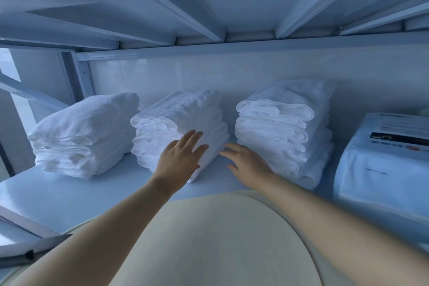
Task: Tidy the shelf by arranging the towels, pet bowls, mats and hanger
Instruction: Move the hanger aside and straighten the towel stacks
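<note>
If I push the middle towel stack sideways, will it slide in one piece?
Probably not cleanly: the middle towel stack is loose folded layers, so upper towels may slip over lower ones. It looks soft, so the left hand at its front would likely dent it.

Looks like a linen storeroom or laundry supply area: white metal rack shelf (69,193) under a braced upper tier (209,11), three neat stacks of folded white towels (283,123), plus a plastic-wrapped labelled pack (383,169) at the right.
</note>
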Demonstrator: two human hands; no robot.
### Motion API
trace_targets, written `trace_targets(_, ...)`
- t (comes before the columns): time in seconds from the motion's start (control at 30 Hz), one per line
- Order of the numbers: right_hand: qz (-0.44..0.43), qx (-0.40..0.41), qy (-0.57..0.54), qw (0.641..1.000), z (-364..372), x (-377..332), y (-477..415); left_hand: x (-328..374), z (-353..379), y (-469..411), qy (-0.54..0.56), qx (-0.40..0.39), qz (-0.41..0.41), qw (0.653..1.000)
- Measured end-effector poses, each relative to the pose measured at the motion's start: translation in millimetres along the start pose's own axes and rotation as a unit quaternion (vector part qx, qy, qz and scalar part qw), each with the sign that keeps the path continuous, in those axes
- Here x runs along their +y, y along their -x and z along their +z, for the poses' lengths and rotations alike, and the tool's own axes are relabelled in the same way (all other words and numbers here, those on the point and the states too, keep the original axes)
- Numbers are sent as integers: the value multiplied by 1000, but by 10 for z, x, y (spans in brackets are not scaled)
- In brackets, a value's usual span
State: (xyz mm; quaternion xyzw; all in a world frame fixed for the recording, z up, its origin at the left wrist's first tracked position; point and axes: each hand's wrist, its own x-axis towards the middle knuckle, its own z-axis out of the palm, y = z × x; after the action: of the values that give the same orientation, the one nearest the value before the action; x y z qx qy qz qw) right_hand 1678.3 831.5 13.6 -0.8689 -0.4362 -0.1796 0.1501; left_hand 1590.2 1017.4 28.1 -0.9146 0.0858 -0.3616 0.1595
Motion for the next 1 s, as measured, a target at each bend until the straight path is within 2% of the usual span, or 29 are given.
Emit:
trace_targets(0.1,24,14,51,998,-136,16,128,107,19,-70,17,1,24,1000)
trace_targets(0.23,52,-16,177,983,-275,84,390,301,66,-165,57,-20,51,997)
trace_targets(0.47,103,-20,256,961,-403,184,768,715,115,-401,148,-73,39,986)
trace_targets(0.67,173,-20,267,948,-467,127,951,951,196,-509,172,-89,57,979)
trace_targets(0.8,170,-36,212,962,-405,144,1008,1042,293,-547,172,-103,60,978)
trace_targets(1.0,192,-41,189,962,-414,104,982,951,480,-604,141,-15,96,985)
